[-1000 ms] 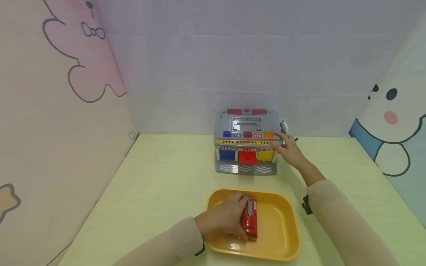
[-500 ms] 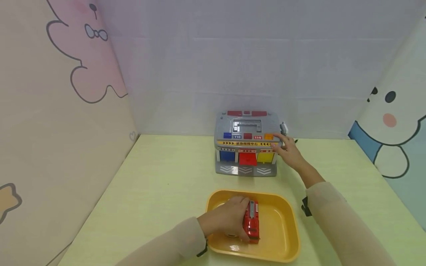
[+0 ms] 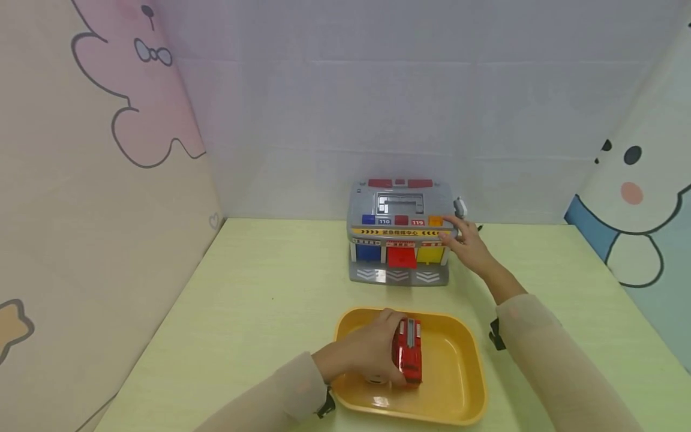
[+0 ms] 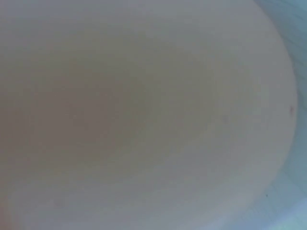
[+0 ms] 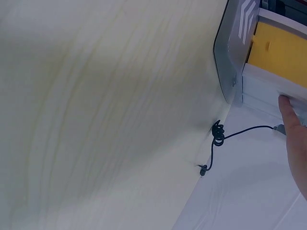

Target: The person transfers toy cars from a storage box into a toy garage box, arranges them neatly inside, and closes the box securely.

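Note:
My left hand (image 3: 364, 348) grips a red toy fire truck (image 3: 410, 360) with a grey ladder strip on top, inside a yellow tray (image 3: 466, 342). Fingers cover its left side, and a small pale, dark-edged bit of something (image 3: 376, 379) peeks out under the palm. Further back stands a grey toy rescue station (image 3: 358, 204) with blue, red and yellow doors. My right hand (image 3: 472, 247) holds its right front roof corner, index finger beside the orange button (image 3: 435, 221) and thumb at the front edge. In the right wrist view, one finger (image 5: 286, 108) touches the station's white side wall.
A coiled black cord (image 5: 218, 134) lies by the station's right side. A grey-white piece (image 3: 460, 207) sticks out behind my right fingers. A white cloth wall (image 3: 324, 120) rises behind the pale green table (image 3: 270, 282). Blurred sleeve fabric (image 4: 144, 115) fills most of the left wrist view.
My left hand first lowered the fire truck toward me, then shifted it back up; it now sits slightly further right than a second ago. My right hand has stayed at the station's corner.

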{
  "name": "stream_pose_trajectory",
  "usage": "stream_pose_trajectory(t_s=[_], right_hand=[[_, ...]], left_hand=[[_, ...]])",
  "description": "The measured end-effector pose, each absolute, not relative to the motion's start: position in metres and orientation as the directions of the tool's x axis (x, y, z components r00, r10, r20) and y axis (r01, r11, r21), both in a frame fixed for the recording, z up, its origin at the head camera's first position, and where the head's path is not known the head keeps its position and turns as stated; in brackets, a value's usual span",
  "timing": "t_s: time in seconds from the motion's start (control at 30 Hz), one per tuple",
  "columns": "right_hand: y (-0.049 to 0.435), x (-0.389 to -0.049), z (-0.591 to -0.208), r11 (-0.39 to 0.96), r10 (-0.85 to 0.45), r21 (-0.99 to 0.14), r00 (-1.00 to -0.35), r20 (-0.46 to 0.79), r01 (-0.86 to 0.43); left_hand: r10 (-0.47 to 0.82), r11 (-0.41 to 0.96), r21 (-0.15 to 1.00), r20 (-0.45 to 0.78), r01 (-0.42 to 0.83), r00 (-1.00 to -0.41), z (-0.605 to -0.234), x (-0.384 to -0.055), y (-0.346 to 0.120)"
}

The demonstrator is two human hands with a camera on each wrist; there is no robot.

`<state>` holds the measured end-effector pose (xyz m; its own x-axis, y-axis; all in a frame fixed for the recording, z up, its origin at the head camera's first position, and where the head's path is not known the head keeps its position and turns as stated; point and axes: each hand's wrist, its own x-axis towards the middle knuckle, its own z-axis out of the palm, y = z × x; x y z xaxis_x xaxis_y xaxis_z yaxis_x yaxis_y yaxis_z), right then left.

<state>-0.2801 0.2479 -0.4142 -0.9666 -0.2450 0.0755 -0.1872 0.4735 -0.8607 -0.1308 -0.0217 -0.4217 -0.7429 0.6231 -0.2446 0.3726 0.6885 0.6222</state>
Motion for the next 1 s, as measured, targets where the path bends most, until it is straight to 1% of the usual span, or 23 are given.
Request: stream_pose_trajectory(t_s=[0.13, 0.37, 0.47, 0.67, 0.87, 1.0], right_hand=[[0.246, -0.279, -0.413, 0.47, -0.245, -0.86, -0.965, 0.089, -0.199], [0.246, -0.28, -0.414, 0.458, -0.244, -0.866, -0.965, 0.096, -0.201], [0.246, -0.281, -0.414, 0.461, -0.241, -0.866, -0.967, 0.089, -0.194], [0.247, -0.281, -0.414, 0.466, -0.24, -0.864, -0.967, 0.084, -0.19], [0.246, -0.279, -0.409, 0.457, -0.246, -0.872, -0.967, 0.063, -0.174], [0.246, -0.278, -0.409, 0.457, -0.246, -0.872, -0.967, 0.067, -0.176]], left_hand=[[0.604, 0.648, 0.707, -0.252, 0.282, -0.756, -0.416, -0.131, -0.026], [0.569, 0.601, 0.776, -0.246, 0.193, -0.784, -0.408, -0.133, -0.031], [0.57, 0.543, 0.831, -0.259, 0.121, -0.78, -0.406, -0.133, -0.034], [0.571, 0.376, 0.926, -0.252, -0.024, -0.781, -0.407, -0.136, -0.039], [0.563, 0.254, 0.961, -0.236, -0.106, -0.792, -0.406, -0.146, -0.042], [0.546, 0.247, 0.963, -0.231, -0.109, -0.805, -0.403, -0.153, -0.045]])
